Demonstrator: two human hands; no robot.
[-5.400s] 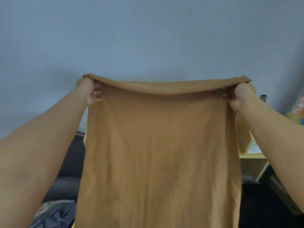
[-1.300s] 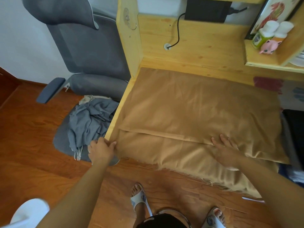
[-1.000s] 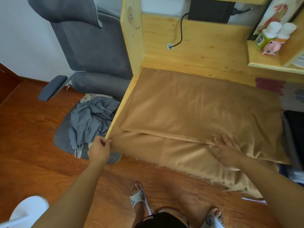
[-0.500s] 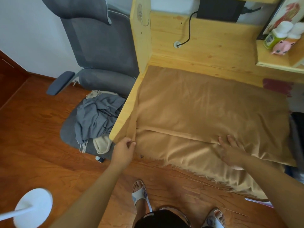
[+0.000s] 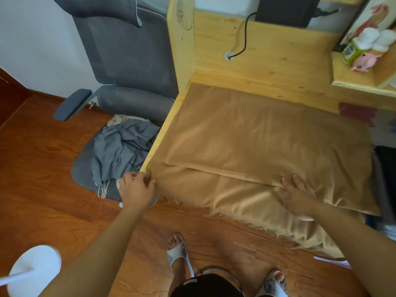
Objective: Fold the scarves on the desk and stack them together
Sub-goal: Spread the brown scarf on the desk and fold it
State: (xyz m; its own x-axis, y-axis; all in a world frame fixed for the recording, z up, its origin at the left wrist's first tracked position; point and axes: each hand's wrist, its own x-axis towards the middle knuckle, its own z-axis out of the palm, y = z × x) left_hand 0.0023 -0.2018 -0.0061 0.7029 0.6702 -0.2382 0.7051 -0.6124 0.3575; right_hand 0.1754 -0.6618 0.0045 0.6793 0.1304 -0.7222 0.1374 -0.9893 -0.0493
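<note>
A large tan scarf [image 5: 257,142] lies spread over the wooden desk [image 5: 263,61], folded over once, its fringed lower layer hanging off the front edge. My left hand [image 5: 137,189] pinches the scarf's near left corner at the desk's front left corner. My right hand [image 5: 297,196] rests flat, fingers straight, on the scarf at the edge of the upper layer. A crumpled grey scarf [image 5: 122,151] with a pale fringe lies on the seat of the grey chair [image 5: 128,61] left of the desk.
Bottles and a pink toy [image 5: 362,50] stand on a side shelf at the upper right. A black box with a cable [image 5: 285,9] sits at the desk's back. A white lamp base [image 5: 32,273] is on the wooden floor. My slippered feet [image 5: 180,254] stand below.
Earlier I held the tan scarf up by its top edge; it now lies on the desk. In the last second my left hand took hold of its left corner, then shifted slightly right.
</note>
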